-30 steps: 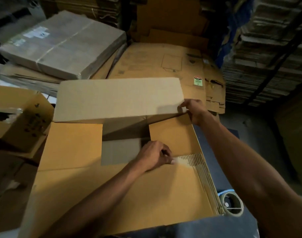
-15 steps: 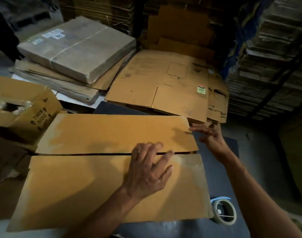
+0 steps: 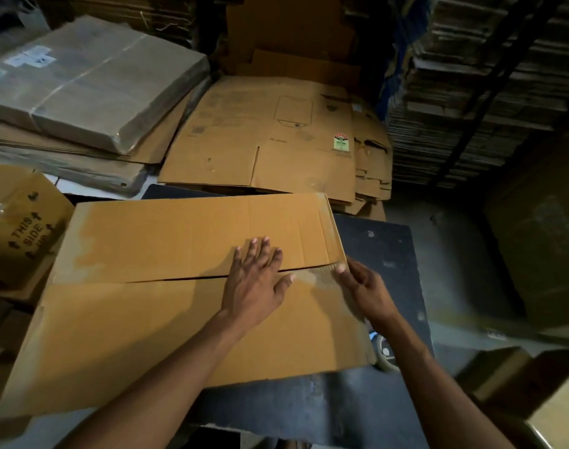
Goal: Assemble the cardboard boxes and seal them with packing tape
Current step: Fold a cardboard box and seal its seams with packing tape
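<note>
A large brown cardboard box lies in front of me with both long flaps folded down, a dark seam running across its middle. My left hand presses flat over the seam, fingers spread and straight. At the seam's right end my right hand touches the box's right edge with straight fingers. A roll of packing tape sits on the dark table just right of the box, mostly hidden behind my right forearm.
A dark table top carries the box. Flattened cartons lie behind it, a wrapped bundle at the back left, and an open box marked THIS SIDE UP at the left. Tall cardboard stacks fill the right.
The far flap came down and closed the box top. My left hand went from curled inside the box to flat over the seam. My right hand moved from the far flap to the seam's right end.
</note>
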Tool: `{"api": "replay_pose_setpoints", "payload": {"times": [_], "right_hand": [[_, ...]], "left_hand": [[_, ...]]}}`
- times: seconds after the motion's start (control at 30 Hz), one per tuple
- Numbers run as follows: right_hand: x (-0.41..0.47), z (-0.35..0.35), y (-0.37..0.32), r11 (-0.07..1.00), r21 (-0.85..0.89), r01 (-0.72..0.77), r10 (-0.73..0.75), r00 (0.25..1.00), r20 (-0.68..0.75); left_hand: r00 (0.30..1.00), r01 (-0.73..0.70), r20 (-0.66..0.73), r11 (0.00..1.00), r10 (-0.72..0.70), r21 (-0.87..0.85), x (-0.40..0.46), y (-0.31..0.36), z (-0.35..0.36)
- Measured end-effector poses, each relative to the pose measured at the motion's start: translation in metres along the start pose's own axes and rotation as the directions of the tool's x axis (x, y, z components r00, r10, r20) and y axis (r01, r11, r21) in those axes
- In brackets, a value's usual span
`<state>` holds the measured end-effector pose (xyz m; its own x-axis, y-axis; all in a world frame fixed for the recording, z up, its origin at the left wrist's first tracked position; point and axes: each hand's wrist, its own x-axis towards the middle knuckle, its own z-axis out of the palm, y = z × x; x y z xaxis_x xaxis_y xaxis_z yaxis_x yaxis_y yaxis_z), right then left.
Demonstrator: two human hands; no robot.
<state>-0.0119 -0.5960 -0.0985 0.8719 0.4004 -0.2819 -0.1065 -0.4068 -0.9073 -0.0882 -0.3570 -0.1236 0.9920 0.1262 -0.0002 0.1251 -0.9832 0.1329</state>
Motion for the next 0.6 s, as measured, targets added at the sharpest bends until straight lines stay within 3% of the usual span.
{"api": "replay_pose_setpoints", "payload": {"times": [0.07,0.13,0.2,0.27,0.37,0.47,0.6], "right_hand": [[-0.001,-0.024,0.019,0.997,0.002,-0.071,0.071,0.994,-0.078],[0.000,-0.056,0.049,0.946,-0.290,-0.148,0.114,0.985,-0.131],[-0.005,-0.078,0.080,0.717,-0.670,-0.194,0.215,0.975,-0.053],[-0.013,-0.081,0.105,0.551,-0.820,-0.156,0.339,0.940,0.049],[-0.018,-0.070,0.134,0.455,-0.888,-0.067,0.364,0.924,0.117],[-0.015,-0.074,0.148,0.385,-0.914,-0.130,0.312,0.950,-0.003],[-0.018,-0.092,0.124,0.443,-0.873,-0.205,0.219,0.969,-0.116]], "left_hand": [[1.000,-0.016,0.004,1.000,0.016,-0.005,0.011,0.007,-0.002],[1.000,-0.012,0.023,1.000,0.012,-0.002,0.019,0.014,-0.004],[0.999,-0.006,0.040,1.000,0.005,0.008,0.023,0.017,-0.005],[1.000,-0.002,0.013,1.000,0.002,-0.024,0.023,0.017,-0.003],[1.000,-0.005,-0.007,0.996,0.004,-0.093,0.020,0.014,-0.002],[0.998,-0.028,0.049,0.998,0.031,-0.062,0.015,0.017,-0.006],[0.989,-0.045,0.137,0.998,0.050,-0.041,0.013,0.018,-0.017]]}}
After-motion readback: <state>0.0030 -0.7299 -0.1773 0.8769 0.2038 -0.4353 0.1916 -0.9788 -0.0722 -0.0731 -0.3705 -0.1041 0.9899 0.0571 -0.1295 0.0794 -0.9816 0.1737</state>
